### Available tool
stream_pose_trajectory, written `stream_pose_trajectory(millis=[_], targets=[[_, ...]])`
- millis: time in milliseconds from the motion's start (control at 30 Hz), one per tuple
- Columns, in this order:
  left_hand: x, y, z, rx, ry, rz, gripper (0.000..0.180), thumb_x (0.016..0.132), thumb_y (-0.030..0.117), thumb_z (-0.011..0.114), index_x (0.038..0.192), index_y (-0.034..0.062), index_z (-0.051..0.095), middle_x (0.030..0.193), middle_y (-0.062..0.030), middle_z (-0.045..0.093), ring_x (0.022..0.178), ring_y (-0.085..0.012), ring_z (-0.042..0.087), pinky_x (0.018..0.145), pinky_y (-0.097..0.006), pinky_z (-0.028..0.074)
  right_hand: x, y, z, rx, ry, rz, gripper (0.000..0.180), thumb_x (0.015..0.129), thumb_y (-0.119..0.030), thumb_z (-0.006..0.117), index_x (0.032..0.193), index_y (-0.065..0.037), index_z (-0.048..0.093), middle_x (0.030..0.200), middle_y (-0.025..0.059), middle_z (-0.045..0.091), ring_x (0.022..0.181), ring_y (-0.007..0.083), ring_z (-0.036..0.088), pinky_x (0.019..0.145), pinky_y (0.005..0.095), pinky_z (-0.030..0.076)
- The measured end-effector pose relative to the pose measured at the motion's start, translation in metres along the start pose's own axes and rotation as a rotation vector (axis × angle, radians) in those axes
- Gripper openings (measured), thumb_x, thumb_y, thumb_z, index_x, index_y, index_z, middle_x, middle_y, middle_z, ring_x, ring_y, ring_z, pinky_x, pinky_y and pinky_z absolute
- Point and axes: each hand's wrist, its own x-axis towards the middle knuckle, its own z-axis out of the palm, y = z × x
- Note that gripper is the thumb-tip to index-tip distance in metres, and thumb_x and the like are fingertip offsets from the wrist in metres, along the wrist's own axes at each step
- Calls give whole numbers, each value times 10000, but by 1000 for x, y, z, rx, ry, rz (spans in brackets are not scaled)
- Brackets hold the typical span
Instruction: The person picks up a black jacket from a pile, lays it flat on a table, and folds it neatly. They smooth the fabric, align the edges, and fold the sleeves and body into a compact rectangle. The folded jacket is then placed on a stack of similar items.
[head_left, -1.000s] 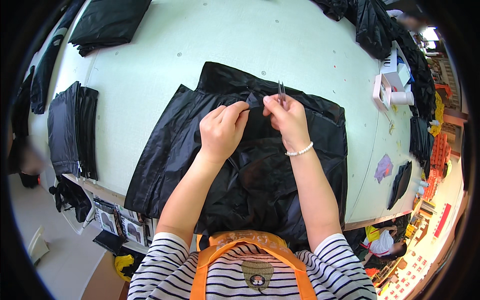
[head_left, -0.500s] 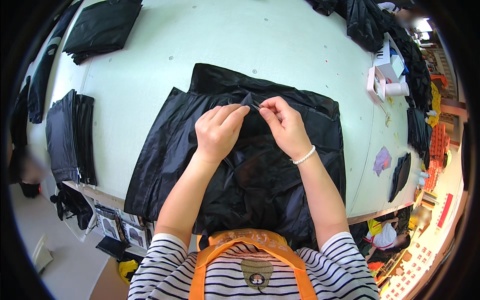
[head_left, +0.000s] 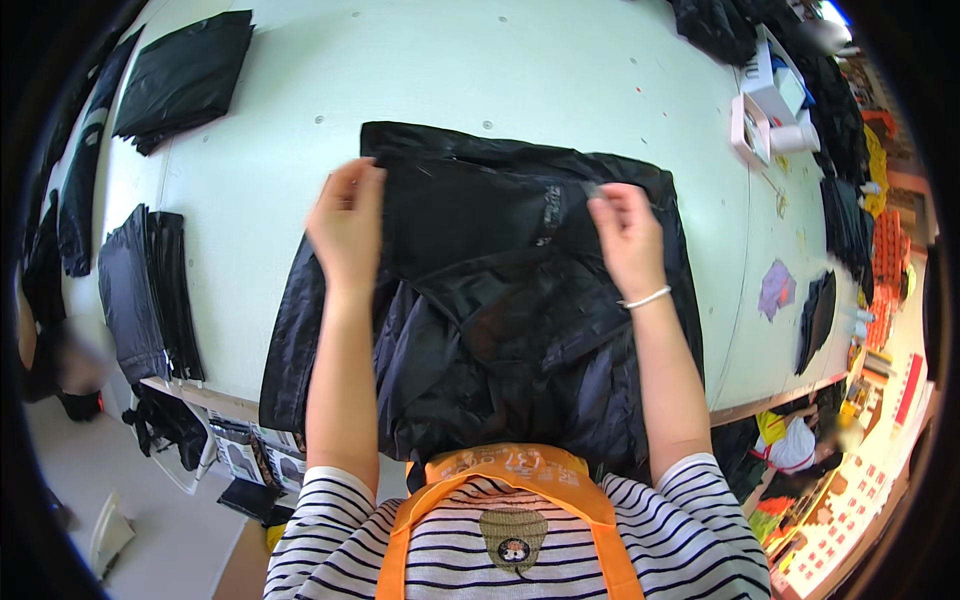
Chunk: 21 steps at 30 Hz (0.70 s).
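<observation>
Along the near edge of the worktop (head_left: 250, 270), about midway between left and right corners, note black garment (head_left: 520, 310), spread out and creased, with lower part bunched close to the orange apron (head_left: 520, 462) and pale printed marks on the upper panel. At the garment's upper left edge, see left hand (head_left: 345, 225), narrow, with fingers curled and tips close to the thumb, up against the black fabric; cannot tell whether pinching a fold. Over the upper right part of the garment, see right hand (head_left: 632, 235), blurred, closed on small grey tool (head_left: 589, 187), with only a tip out past the fingers; cannot tell its kind. On the same wrist, white bracelet (head_left: 646, 297). Note both hands well apart, with upper panel between. Toward the worktop's far left corner, folded black stack (head_left: 190, 75). Along the left edge, down to the near left corner, layered black pieces (head_left: 138, 290). By the right edge, toward the far right corner, pink tray (head_left: 737, 128), with white jar (head_left: 795, 138) just beside it and white box (head_left: 763, 82) just beyond. Toward the near right corner, purple scrap (head_left: 776, 288), then dark folded piece (head_left: 816, 320) near the edge.
</observation>
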Motion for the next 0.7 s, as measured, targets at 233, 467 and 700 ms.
stream_pose_trajectory(millis=[233,467,700], targets=[[-38,-9,-41,360,-406,642,308,695,69,710,999,60,663,1080,-101,636,965,-267,589,807,-338,455,-89,249,-202,-608,472,439,333,846,-192,650,1111,-20,545,984,162,620,842,272,617,769,341,495],[-49,-19,-25,280,-424,395,87,729,-6,697,809,-16,662,1001,-74,654,682,-158,571,597,-239,438,-101,204,-177,-954,467,188,302,818,-138,646,1092,-26,589,1118,163,580,1061,338,527,925,434,414],[-26,-33,-23,8,-441,108,192,788,28,683,666,-16,543,956,-34,603,707,-60,481,603,-197,365,-135,23,-19,-357,-378,-591,417,813,-249,644,1183,-68,581,1277,110,535,1232,275,459,1032,442,343]])
